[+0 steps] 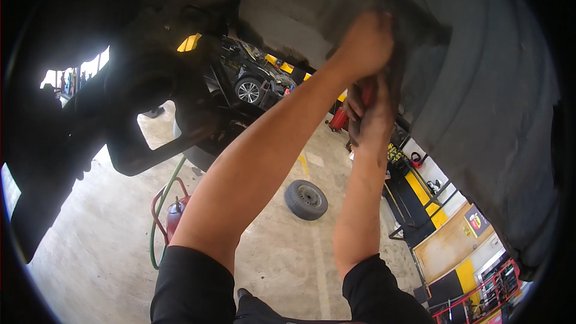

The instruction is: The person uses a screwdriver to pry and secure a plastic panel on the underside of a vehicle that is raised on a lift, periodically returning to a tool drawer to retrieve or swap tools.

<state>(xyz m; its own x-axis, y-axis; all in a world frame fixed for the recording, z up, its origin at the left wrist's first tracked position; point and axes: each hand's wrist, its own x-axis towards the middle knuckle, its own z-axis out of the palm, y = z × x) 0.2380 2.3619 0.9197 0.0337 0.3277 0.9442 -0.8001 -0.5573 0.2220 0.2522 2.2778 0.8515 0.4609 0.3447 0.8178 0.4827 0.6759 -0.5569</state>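
Both my arms reach up into the dark underside of a raised vehicle. My left hand [366, 45] is higher, closed and slightly blurred, against the grey wheel-arch liner [474, 78]. What its fingers hold, if anything, is hidden. Just below it, my right hand [377, 114] is wrapped round a red object [368, 92], perhaps a tool handle; only a small part of it shows between the smudged fingers. The two hands nearly touch each other.
Dark suspension parts [150, 156] hang at the left. On the concrete floor below lie a loose wheel [306, 200] and, farther left, a red-framed stand with a bottle [174, 213] and a green hose [157, 210]. A black car [246, 78] stands beyond; a red rack [480, 300] is at lower right.
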